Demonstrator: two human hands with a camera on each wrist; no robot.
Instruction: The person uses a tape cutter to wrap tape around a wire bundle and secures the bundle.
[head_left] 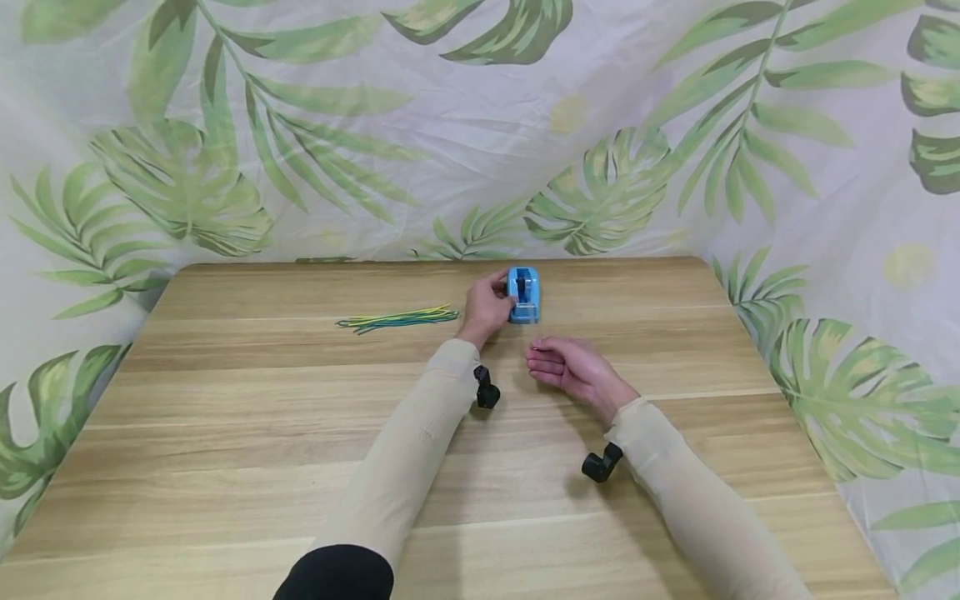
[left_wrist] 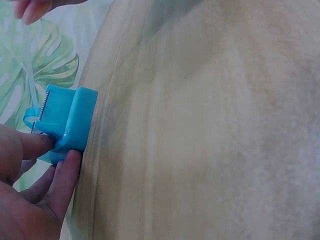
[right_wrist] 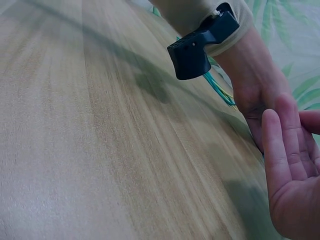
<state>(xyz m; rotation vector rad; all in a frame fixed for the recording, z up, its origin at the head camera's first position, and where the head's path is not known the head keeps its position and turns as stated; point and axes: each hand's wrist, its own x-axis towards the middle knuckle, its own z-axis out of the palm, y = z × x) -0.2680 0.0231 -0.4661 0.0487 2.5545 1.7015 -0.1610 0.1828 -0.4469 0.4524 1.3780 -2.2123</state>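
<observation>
A blue tape dispenser [head_left: 524,313] stands near the far edge of the table. My left hand [head_left: 486,308] grips its left side, with the thumb and fingers on the body in the left wrist view. From the dispenser's toothed cutter a clear strip of tape [left_wrist: 32,85] stretches up to the fingertips of my right hand [head_left: 573,373]. That hand is raised in front of the dispenser and pinches the tape's end between thumb and index finger, its other fingers loosely bent. In the right wrist view my left hand hides the dispenser.
Left of the dispenser lies a bundle of thin green and yellow strands [head_left: 397,318]. Both rest on a wooden table [head_left: 262,433]. Behind the far edge hangs a leaf-patterned cloth [head_left: 465,142]. Small black cameras [head_left: 487,393] are strapped to both wrists.
</observation>
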